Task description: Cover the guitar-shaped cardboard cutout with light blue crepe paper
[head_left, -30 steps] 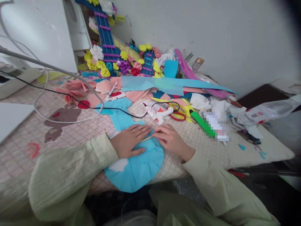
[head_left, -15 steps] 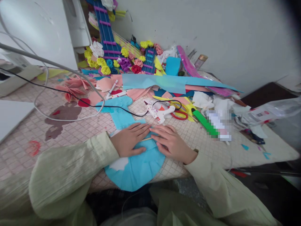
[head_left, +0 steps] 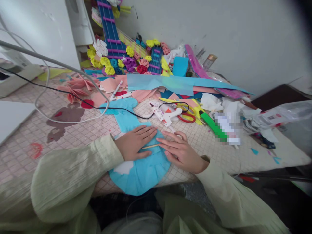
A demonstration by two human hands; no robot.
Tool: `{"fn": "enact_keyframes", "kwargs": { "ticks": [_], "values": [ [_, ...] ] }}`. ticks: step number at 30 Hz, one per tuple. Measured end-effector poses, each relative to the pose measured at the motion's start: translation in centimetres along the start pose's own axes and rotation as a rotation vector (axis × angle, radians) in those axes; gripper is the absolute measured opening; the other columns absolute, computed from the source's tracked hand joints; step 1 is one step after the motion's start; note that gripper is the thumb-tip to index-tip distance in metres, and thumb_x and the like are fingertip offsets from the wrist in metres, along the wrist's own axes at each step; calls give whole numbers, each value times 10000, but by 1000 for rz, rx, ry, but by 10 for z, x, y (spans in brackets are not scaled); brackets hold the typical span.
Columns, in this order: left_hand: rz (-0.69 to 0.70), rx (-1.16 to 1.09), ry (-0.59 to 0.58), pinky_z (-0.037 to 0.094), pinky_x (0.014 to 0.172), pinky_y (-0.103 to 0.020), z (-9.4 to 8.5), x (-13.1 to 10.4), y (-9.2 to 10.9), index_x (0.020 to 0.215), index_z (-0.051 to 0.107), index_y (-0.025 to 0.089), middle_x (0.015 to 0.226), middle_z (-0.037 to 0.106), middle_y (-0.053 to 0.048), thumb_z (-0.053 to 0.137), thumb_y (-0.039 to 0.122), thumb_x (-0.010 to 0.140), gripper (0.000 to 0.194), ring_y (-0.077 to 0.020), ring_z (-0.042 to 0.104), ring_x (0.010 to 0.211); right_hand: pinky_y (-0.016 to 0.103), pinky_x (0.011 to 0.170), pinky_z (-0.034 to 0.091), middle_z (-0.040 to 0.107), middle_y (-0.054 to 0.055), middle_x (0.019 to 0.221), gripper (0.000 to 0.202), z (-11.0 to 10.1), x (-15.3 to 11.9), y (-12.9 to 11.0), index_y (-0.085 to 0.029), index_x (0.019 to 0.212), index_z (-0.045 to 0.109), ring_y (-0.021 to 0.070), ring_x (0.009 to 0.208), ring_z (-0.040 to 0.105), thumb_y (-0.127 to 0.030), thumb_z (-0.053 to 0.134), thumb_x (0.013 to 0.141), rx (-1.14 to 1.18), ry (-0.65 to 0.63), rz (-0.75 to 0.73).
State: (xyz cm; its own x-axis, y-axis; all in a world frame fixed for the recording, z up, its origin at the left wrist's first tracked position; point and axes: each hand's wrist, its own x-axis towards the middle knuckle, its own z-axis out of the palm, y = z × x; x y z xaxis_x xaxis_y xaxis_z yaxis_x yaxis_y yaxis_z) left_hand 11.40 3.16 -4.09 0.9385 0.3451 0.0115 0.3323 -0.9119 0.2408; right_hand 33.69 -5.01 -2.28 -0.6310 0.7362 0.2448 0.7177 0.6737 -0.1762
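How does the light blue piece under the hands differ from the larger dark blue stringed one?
The light blue piece lies on the table; the dark blue piece rises behind. The light one has a white patch, the dark one purple crossbars. Both are blue.

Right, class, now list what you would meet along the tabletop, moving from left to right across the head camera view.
White flat panel → brown stain → left hand → right hand → green object → small blue scrap.
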Motion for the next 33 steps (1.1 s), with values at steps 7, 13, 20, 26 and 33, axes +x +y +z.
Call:
{"fn": "enact_keyframes", "kwargs": {
  "ticks": [7, 13, 20, 26, 33],
  "values": [
    [-8, 20, -14, 77, 1114, -383, -2, -1, 2, 1401, 189, 67, 1482, 211, -159, 326, 516, 881, 701, -236, 152, 1377, 487, 962, 247, 622, 11, 1189, 303, 3, -9, -1, -227, 1147, 583, 261, 1212, 426, -208, 416, 896, 49, 21, 28],
    [-12, 32, -23, 73, 1116, -383, -2, -1, 2, 1403, 184, 59, 1486, 197, -159, 314, 510, 886, 699, -238, 146, 1378, 499, 988, 195, 653, 45, 1132, 475, 1, -14, -4, -203, 1382, 299, 234, 1271, 368, -183, 367, 913, 36, 8, -12],
    [5, 36, 1, 90, 1112, -395, -2, -2, 2, 1407, 189, 57, 1486, 191, -161, 296, 540, 885, 719, -243, 156, 1376, 498, 965, 216, 692, 34, 1025, 497, -1, -16, -7, -187, 1397, 266, 240, 1152, 462, -174, 370, 912, 36, 50, 10],
    [14, 40, 3, 81, 1112, -390, -3, -2, 1, 1407, 189, 42, 1485, 193, -164, 264, 583, 877, 761, -246, 154, 1376, 493, 943, 259, 690, 16, 1033, 494, -3, -16, -9, -184, 1372, 324, 235, 1057, 494, -163, 433, 891, 40, 108, -17],
    [7, 44, 4, 88, 1112, -391, -2, -2, 1, 1410, 189, 63, 1487, 199, -148, 233, 574, 891, 730, -239, 159, 1375, 458, 900, 387, 685, 21, 996, 505, -1, -15, -10, -199, 1357, 361, 224, 984, 509, -130, 470, 868, 198, 168, 6]
  ]
}}
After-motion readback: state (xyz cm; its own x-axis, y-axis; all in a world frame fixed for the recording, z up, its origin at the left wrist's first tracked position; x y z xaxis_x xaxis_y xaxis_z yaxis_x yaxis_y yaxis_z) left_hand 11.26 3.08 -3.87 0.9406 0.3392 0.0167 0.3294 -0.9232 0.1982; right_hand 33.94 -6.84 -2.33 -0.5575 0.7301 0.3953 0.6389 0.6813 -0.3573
